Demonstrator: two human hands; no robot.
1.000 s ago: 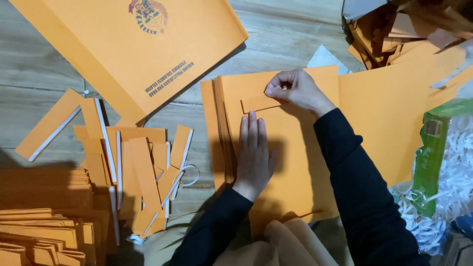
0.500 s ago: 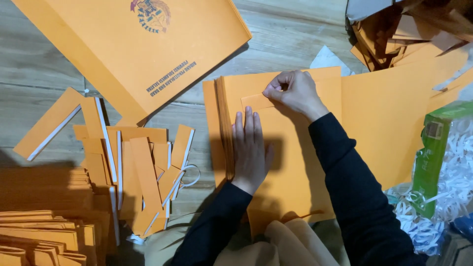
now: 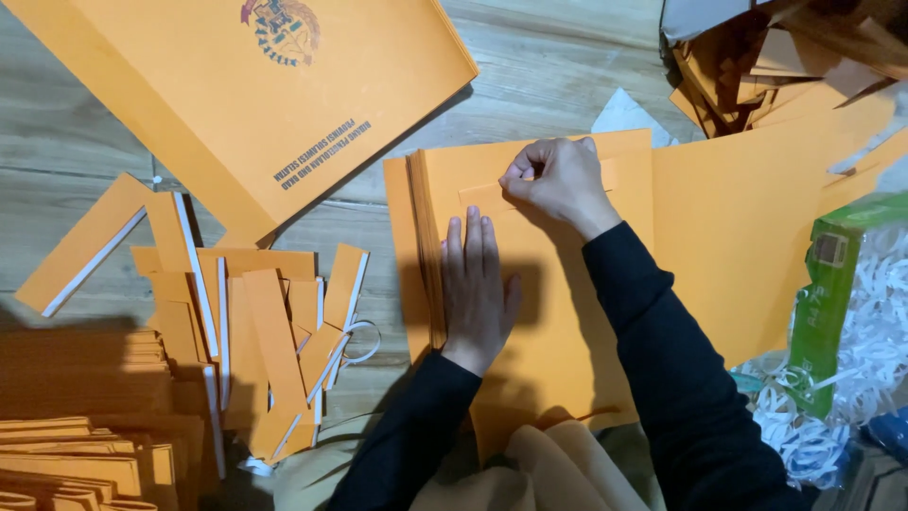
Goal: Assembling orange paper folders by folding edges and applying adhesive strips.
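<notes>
Pressing a small orange strip (image 3: pixel 492 194) onto the top folder (image 3: pixel 558 312) of the centre stack, your right hand (image 3: pixel 560 182) pinches it shut-fingered; your left hand (image 3: pixel 478 284) lies flat and open, holding nothing. Loose strips (image 3: pixel 274 322) at left remain unattached.

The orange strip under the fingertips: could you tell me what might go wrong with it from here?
The right hand presses the orange strip onto the top folder; it could set crooked. The left hand holds only the stack's left edge, so the folder might slide. Loose strips lie close by and could get mixed up.
</notes>
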